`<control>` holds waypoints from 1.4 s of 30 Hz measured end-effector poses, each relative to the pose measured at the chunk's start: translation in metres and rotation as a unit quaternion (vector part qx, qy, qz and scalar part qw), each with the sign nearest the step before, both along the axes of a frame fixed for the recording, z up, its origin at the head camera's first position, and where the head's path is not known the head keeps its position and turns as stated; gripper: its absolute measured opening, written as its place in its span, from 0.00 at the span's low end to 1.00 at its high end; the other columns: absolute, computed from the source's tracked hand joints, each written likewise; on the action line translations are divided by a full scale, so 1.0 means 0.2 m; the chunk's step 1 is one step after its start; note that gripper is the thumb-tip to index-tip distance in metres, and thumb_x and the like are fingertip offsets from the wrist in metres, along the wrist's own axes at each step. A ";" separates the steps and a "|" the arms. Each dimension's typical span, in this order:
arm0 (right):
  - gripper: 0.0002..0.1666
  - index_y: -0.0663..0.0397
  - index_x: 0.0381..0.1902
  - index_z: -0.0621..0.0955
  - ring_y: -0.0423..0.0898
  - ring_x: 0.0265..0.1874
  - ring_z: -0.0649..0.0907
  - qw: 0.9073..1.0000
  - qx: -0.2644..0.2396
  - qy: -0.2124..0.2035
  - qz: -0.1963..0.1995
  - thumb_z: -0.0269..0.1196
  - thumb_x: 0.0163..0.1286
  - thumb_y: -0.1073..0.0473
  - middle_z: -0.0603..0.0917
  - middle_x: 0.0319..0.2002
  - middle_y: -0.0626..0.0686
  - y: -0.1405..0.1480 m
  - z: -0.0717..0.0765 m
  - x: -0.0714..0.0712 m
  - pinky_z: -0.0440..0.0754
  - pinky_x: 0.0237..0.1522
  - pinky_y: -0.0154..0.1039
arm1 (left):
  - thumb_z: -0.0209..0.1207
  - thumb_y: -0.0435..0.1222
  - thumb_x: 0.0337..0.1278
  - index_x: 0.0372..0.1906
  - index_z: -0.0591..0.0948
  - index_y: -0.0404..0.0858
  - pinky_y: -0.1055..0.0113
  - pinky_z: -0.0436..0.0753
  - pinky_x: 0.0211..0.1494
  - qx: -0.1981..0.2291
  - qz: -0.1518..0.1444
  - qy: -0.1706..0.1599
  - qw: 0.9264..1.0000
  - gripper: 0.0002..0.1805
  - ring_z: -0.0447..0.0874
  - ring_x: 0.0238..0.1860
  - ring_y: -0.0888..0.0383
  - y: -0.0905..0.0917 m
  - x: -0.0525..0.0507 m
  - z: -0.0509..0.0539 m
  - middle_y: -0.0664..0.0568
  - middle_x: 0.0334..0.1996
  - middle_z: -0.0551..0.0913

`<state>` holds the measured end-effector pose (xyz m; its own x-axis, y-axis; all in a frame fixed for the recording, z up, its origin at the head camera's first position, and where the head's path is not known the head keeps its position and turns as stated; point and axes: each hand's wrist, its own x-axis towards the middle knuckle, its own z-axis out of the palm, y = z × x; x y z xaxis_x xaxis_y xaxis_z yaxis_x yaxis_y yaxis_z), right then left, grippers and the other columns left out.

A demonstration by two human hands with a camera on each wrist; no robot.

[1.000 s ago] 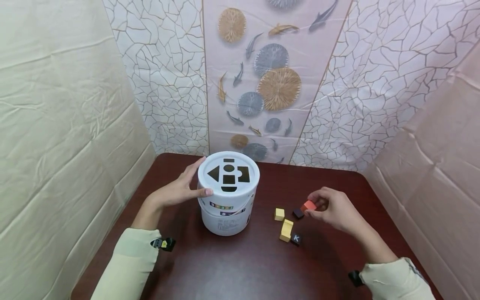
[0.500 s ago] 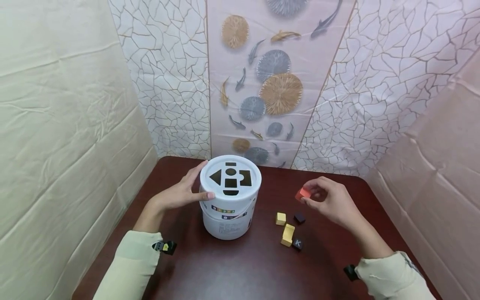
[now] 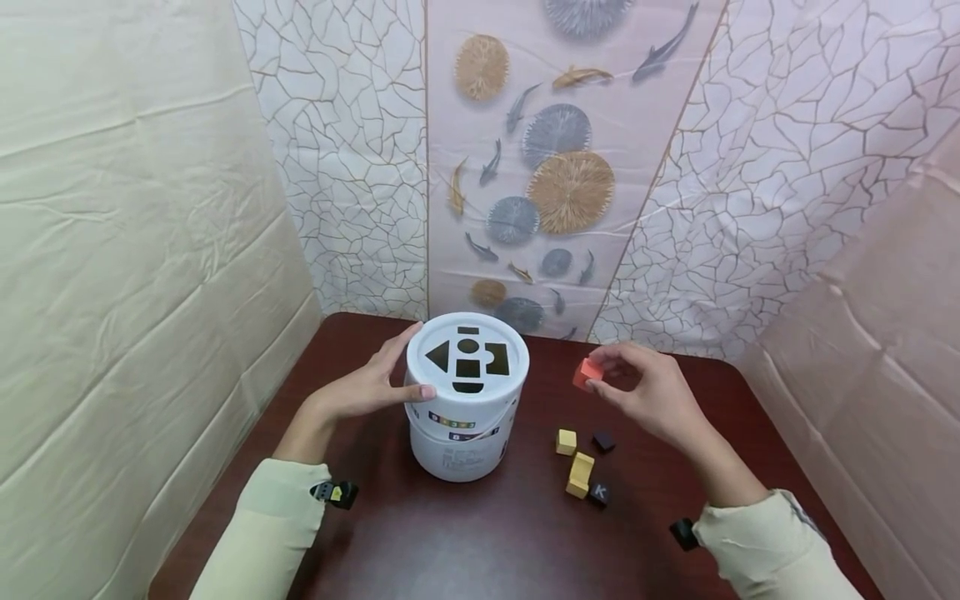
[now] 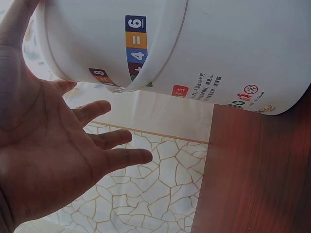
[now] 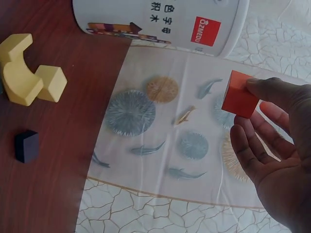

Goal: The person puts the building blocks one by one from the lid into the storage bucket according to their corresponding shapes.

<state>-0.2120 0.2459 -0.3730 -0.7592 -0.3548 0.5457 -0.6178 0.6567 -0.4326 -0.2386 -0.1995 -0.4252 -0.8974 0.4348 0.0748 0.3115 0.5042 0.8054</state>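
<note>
Our right hand [image 3: 654,393] brought its pinched red block [image 3: 586,374] nearer the bucket [image 3: 465,408], which our wide left hand [image 3: 363,392] touched. This and four other blocks [image 3: 566,442] were still outside.

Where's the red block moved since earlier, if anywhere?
Yes: in the head view, the red block moved left and up relative to the yellow cube, toward the white bucket.

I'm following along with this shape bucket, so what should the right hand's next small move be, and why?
Probably carry the red block leftward over the squarish hole in the lid. The right hand pinches it off the table, the left hand touches the bucket's rim, and the block looks cube-like, so that hole seems the likeliest fit.
</note>
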 end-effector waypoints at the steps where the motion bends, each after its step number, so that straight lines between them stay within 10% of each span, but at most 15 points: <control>1: 0.21 0.55 0.49 0.90 0.47 0.38 0.92 1.000 0.000 0.003 0.001 0.83 0.60 0.71 0.93 0.40 0.49 -0.01 0.01 0.00 0.85 0.41 0.24 | 0.74 0.63 0.62 0.91 0.43 0.65 0.20 0.56 0.83 0.001 -0.001 0.000 1.000 0.65 0.43 0.91 0.39 0.00 0.00 0.00 0.46 0.91 0.46; 42: 0.22 0.52 0.56 0.90 0.48 0.44 0.89 0.996 -0.005 -0.020 0.088 0.83 0.64 0.62 0.92 0.45 0.48 -0.41 0.18 -0.09 0.86 0.50 0.39 | 0.72 0.58 0.66 0.90 0.35 0.64 0.23 0.47 0.87 0.058 -0.039 -0.063 0.996 0.65 0.38 0.91 0.42 0.01 0.00 0.00 0.49 0.91 0.41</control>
<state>-0.2304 0.1637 -0.3363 -0.7069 -0.4791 0.5203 -0.7052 0.5343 -0.4661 -0.2396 -0.1968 -0.4257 -0.8664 0.4990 0.0181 0.2394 0.3833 0.8921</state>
